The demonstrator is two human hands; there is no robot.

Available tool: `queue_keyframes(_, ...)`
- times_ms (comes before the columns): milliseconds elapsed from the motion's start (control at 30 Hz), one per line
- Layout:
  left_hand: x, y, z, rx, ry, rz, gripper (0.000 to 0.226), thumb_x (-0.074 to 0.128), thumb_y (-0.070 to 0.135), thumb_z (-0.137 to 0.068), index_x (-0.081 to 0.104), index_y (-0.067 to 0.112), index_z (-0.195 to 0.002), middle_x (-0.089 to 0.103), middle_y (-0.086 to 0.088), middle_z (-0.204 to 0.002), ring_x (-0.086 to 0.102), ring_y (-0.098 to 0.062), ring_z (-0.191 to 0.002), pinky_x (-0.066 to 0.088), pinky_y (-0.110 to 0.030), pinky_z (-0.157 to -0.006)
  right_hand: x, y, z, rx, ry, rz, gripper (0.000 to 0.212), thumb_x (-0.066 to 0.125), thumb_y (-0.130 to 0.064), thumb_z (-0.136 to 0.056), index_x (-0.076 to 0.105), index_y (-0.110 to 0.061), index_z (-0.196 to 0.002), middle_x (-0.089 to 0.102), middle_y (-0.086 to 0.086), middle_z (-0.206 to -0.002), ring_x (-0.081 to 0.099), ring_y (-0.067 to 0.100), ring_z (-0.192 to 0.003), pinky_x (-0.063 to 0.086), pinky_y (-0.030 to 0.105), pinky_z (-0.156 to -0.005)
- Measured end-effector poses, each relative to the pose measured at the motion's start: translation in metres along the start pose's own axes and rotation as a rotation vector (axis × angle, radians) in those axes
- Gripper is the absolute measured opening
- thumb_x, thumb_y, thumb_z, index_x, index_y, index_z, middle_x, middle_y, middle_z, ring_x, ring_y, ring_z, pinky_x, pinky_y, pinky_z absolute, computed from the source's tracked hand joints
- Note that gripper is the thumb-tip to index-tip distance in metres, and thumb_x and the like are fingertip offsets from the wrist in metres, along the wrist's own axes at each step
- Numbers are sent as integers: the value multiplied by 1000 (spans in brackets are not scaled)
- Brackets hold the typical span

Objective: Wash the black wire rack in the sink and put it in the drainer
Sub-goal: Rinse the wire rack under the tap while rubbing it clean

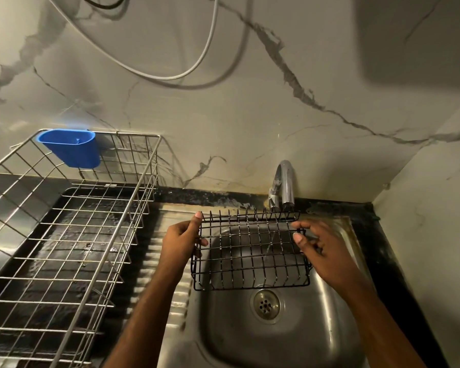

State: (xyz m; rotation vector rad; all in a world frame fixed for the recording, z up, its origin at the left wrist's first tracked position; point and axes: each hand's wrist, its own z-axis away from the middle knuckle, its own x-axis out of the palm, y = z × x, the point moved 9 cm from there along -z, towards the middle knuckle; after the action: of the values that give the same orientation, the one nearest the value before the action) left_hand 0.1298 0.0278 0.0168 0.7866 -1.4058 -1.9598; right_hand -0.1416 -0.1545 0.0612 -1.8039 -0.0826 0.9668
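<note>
Over the sink [327, 338], the black wire rack [250, 251] sits under the tap [286, 181], long axis left-right. Left hand [182, 240] clamps its left end, right hand [316, 243] fingers loosely on the right end. Drainer [64, 235] waits off left, so left hand's closer.

Rack [250, 253] held over sink [329, 328] centre, under tap [284, 181] at 12 o'clock. Drain [266, 305] at rack's 6. Hands at rack's 9 [182, 241] & 3 [319, 248]. Drainer [64, 248] at sink's 9, cup [69, 147] on its back rim.
</note>
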Motion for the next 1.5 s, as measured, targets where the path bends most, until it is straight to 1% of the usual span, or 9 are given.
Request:
queue_keyframes(500,-21,-11,6,-35,36,-5,52,55,51,-99,68,5,-117,74,-14,-76,68,-18,-66,52,-26,-50,15,-16,4,-17,-40,47,25,60,-39,-94,61,-45,-118,53,-24,-118,65,4,-91,57,21,-72)
queue_keyframes(833,-17,-8,8,-27,27,-2,49,54,51,-100,68,7,-116,75,-18,-84,64,-10,-55,47,-19,-46,11,-14,-1,-1,-38,69,23,58,-41,-94,59,-47,-116,55,-18,-120,65,7,-94,60,29,-74)
queue_keyframes(933,-10,-10,6,-50,10,-4,49,54,52,-99,68,8,-116,75,-16,-83,66,-15,-61,49,-23,-49,8,-10,1,12,-34,68,25,59,-40,-95,58,-47,-118,54,-19,-121,65,7,-93,60,29,-74)
queue_keyframes(1033,1,-12,8,-63,-38,-11,53,59,49,-97,61,8,-131,76,-14,-89,69,-16,-68,52,-21,-56,6,2,5,74,-8,50,35,57,-40,-95,49,-42,-128,51,-27,-121,67,4,-89,56,22,-69)
queue_keyframes(1167,18,-20,14,-81,-132,-26,93,78,37,-85,27,9,-158,64,-13,-135,66,-21,-115,50,-38,-102,0,30,14,330,119,-181,38,42,-54,-95,36,-37,-129,57,-8,-121,65,5,-90,54,32,-75)
queue_keyframes(1300,38,-35,17,-94,-255,-87,87,84,7,-78,39,12,-152,67,-4,-134,62,-23,-125,53,-31,-96,3,52,24,504,185,-343,67,29,-69,-89,21,-41,-150,42,-13,-131,55,16,-112,49,44,-91)
queue_keyframes(1367,48,-39,20,-61,-317,-110,75,81,-6,-76,51,18,-141,70,0,-128,65,-21,-122,59,-32,-92,1,63,26,565,243,-437,69,28,-74,-87,34,-37,-146,50,-9,-135,54,18,-116,45,54,-99)
queue_keyframes(1433,53,-38,23,-55,-338,-93,80,76,-14,-77,47,19,-144,67,0,-133,64,-18,-123,60,-30,-89,0,68,25,606,246,-459,71,34,-77,-85,45,-31,-138,62,0,-126,58,20,-114,42,55,-101)
queue_keyframes(1500,57,-37,25,-42,-367,-90,79,74,-15,-79,46,20,-144,66,1,-134,64,-18,-122,60,-28,-88,1,66,21,578,197,-355,79,45,-81,-80,42,-30,-140,58,1,-134,54,23,-123,41,52,-103)
